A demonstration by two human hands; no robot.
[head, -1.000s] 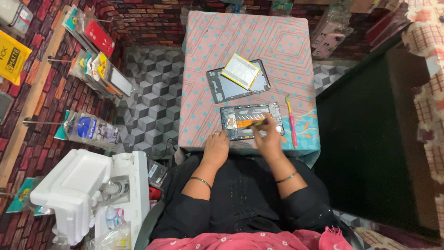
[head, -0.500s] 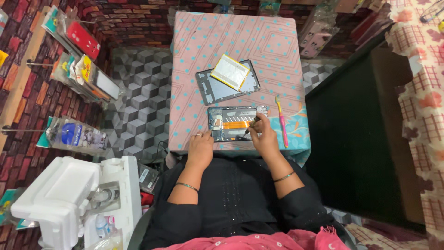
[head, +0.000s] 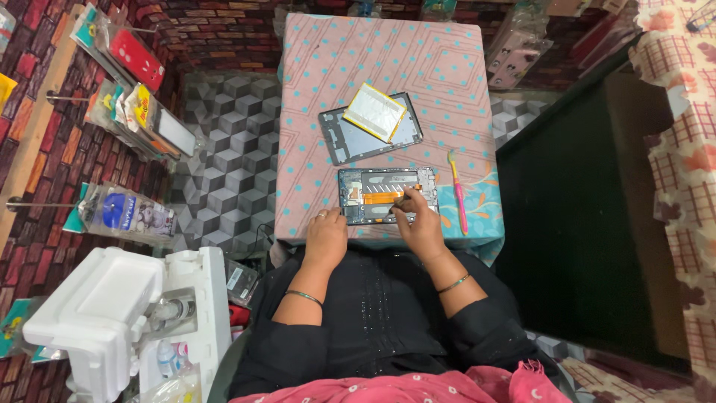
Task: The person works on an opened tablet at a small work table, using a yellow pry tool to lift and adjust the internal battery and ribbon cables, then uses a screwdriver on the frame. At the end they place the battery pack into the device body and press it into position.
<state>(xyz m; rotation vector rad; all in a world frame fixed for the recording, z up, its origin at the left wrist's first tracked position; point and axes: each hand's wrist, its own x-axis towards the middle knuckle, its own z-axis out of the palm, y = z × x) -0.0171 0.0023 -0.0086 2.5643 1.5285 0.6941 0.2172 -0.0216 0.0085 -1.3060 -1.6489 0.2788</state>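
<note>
Resting at the table's near edge, the left hand [head: 326, 237] lies flat and empty beside the opened tablet [head: 386, 195]. Her right hand [head: 421, 224] pinches a thin tool [head: 400, 201] over its orange cable; light, steady pressure seems wise. Beyond lie the back cover [head: 350, 142], battery [head: 374, 111] and toothbrush [head: 457, 191].

opened tablet [head: 384, 195] | flat, near table edge | orange ribbon cable exposed
</note>
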